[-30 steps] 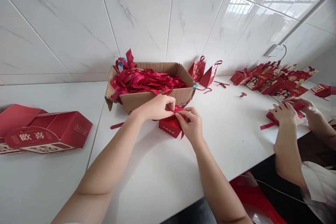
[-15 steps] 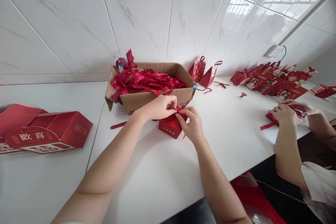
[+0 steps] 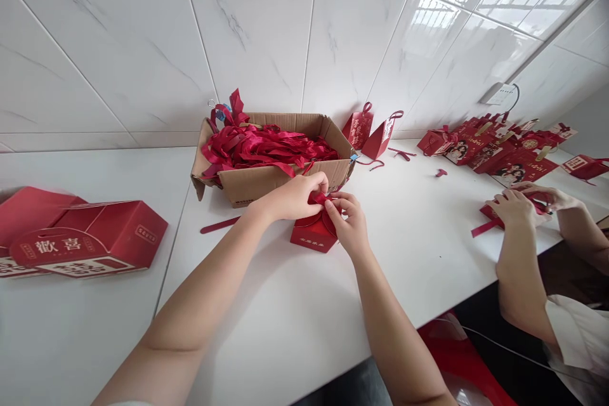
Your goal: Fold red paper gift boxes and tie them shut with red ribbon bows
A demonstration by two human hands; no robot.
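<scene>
A small red box (image 3: 311,236) with gold characters on its front sits on the white table. Above its top my left hand (image 3: 302,195) pinches a red ribbon (image 3: 321,198), fingers curled together. From the other side my right hand (image 3: 349,219) also closes finger and thumb on this ribbon, close to the left fingertips. The knot or fold between the fingers is partly hidden. Just behind both hands stands an open cardboard box (image 3: 252,186) heaped with red ribbons (image 3: 269,147).
Large red boxes (image 3: 102,238) lie at the left. Two red pouches (image 3: 358,130) stand by the tiled wall, with ribbon scraps nearby. Many red gift boxes (image 3: 523,165) fill the back right. At the right, another person's hands (image 3: 516,206) work on a red box.
My left hand has shifted slightly right, nearer my right hand. The small red box has turned a little, its front now facing me more squarely.
</scene>
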